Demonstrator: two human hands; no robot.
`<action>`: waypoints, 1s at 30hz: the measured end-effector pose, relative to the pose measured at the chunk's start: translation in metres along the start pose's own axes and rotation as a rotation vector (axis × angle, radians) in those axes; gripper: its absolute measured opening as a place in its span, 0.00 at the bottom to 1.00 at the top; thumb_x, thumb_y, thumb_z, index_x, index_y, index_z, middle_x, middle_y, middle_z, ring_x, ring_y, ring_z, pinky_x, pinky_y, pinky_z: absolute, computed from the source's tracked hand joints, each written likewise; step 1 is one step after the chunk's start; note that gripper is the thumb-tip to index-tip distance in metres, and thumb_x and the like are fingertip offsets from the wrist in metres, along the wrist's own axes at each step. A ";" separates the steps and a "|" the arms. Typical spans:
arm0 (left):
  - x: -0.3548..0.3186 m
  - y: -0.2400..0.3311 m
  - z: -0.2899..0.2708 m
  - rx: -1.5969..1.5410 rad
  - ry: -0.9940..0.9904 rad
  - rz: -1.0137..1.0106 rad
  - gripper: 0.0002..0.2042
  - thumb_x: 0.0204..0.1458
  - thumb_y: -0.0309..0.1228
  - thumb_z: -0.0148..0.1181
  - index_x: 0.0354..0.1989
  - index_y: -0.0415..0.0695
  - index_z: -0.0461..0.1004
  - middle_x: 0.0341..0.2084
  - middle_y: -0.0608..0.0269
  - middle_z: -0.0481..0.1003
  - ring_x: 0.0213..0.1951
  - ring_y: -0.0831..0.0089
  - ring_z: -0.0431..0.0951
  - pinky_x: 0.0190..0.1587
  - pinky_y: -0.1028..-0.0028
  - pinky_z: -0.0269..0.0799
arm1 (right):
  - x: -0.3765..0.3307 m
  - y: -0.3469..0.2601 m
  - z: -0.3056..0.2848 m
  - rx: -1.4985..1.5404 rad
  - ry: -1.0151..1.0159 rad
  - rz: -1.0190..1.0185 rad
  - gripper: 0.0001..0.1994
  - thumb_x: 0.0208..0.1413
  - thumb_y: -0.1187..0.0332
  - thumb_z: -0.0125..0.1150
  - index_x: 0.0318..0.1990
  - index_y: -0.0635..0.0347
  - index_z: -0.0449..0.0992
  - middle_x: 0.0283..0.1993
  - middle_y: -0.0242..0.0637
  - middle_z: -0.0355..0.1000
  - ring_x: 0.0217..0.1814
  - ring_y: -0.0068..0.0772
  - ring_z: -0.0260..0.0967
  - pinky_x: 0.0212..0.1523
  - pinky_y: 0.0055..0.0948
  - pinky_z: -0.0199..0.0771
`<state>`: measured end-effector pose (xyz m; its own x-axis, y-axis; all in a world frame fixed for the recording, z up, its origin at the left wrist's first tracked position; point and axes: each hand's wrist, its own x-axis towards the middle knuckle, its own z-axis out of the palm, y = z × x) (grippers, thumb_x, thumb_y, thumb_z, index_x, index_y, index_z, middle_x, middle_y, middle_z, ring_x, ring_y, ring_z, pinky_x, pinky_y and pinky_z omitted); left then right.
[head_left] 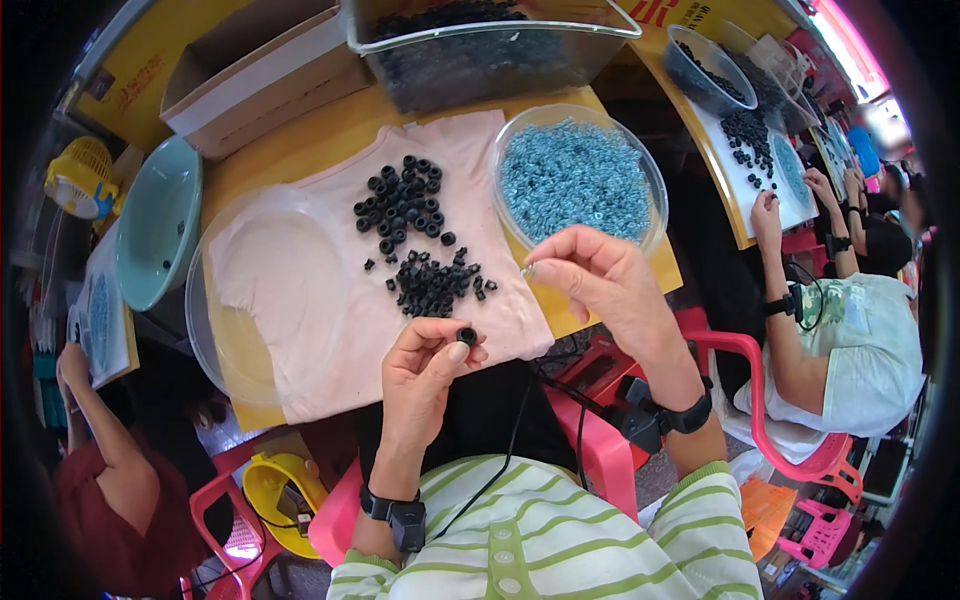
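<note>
"Table (300, 150) first: what lay on it?"

"A pale pink cloth (470, 145), with two dark heaps on it. The farther heap was of black rings (395, 205); just nearer lay smaller black pieces (430, 287), a few of them strayed to the right."

"And the left hand (425, 370)?"

"That was over the near part of the cloth. Its thumb and fingers were closed narrowly about a single black ring (466, 336), whose open end faced upward."

"What of the right hand (605, 280)?"

"It hung farther right, by the cloth's right edge. Thumb and forefinger met on a small shiny piece (527, 270), with the other fingers loosely bent. I couldn't tell the piece's shape; it was too small."

"How did the two held things stand to each other?"

"Apart. The ring was left and nearer, the shiny piece right and a little farther."

"Anything beyond the hands?"

"On the far right of the cloth stood a see-through round tub (660, 195) full of blue pieces (570, 175). A see-through shallow vessel (198, 320) sat on the left, beside a teal basin (150, 215). At the far side were a cardboard box (270, 90) and, right of it, a large see-through bin (480, 90) with black contents."

"Anyone nearby?"

"A co-worker in a white shirt (870, 350) sat at another table, to the right."
</note>
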<state>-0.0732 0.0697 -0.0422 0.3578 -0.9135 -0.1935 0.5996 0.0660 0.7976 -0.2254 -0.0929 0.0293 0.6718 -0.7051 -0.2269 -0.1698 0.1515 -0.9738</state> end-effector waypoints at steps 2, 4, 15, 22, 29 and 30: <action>-0.004 0.004 0.004 -0.065 -0.017 0.041 0.08 0.58 0.28 0.59 0.44 0.41 0.72 0.37 0.58 0.77 0.36 0.75 0.77 0.42 0.75 0.75 | -0.008 0.000 0.013 0.036 -0.075 0.004 0.08 0.59 0.66 0.63 0.41 0.61 0.79 0.31 0.22 0.73 0.26 0.06 0.60 0.23 0.10 0.59; -0.006 0.007 0.004 -0.203 -0.062 0.068 0.08 0.59 0.23 0.57 0.46 0.37 0.72 0.40 0.53 0.78 0.38 0.72 0.80 0.44 0.74 0.77 | -0.015 -0.004 0.026 0.023 -0.117 -0.026 0.08 0.60 0.69 0.62 0.41 0.64 0.78 0.32 0.25 0.73 0.29 0.08 0.64 0.25 0.12 0.62; -0.020 0.013 0.005 -0.109 0.005 0.113 0.11 0.56 0.21 0.60 0.47 0.35 0.74 0.38 0.55 0.78 0.38 0.72 0.80 0.44 0.73 0.78 | -0.029 -0.006 0.054 -0.512 -0.003 -0.652 0.07 0.49 0.76 0.67 0.36 0.60 0.78 0.32 0.36 0.73 0.33 0.32 0.74 0.30 0.24 0.73; -0.025 0.016 0.004 0.040 0.032 0.141 0.12 0.53 0.19 0.62 0.46 0.35 0.76 0.36 0.58 0.79 0.38 0.74 0.80 0.45 0.76 0.77 | -0.033 0.000 0.058 -0.713 0.064 -0.839 0.12 0.41 0.77 0.69 0.36 0.59 0.77 0.33 0.34 0.73 0.35 0.35 0.74 0.32 0.28 0.76; -0.022 0.014 0.002 0.054 0.025 0.107 0.12 0.53 0.19 0.63 0.46 0.35 0.76 0.37 0.59 0.79 0.38 0.75 0.80 0.45 0.76 0.77 | -0.032 0.007 0.057 -0.755 0.067 -0.859 0.13 0.39 0.78 0.69 0.36 0.58 0.77 0.34 0.32 0.74 0.34 0.32 0.74 0.30 0.27 0.76; -0.022 0.013 0.000 0.052 0.017 0.103 0.12 0.53 0.19 0.63 0.46 0.35 0.77 0.37 0.59 0.79 0.38 0.75 0.80 0.45 0.76 0.78 | -0.032 0.008 0.057 -0.753 0.062 -0.863 0.13 0.39 0.78 0.69 0.36 0.58 0.77 0.34 0.31 0.74 0.34 0.32 0.74 0.30 0.27 0.77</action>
<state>-0.0730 0.0905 -0.0274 0.4281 -0.8960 -0.1178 0.5207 0.1381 0.8425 -0.2072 -0.0300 0.0272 0.7410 -0.4085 0.5330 -0.0723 -0.8376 -0.5415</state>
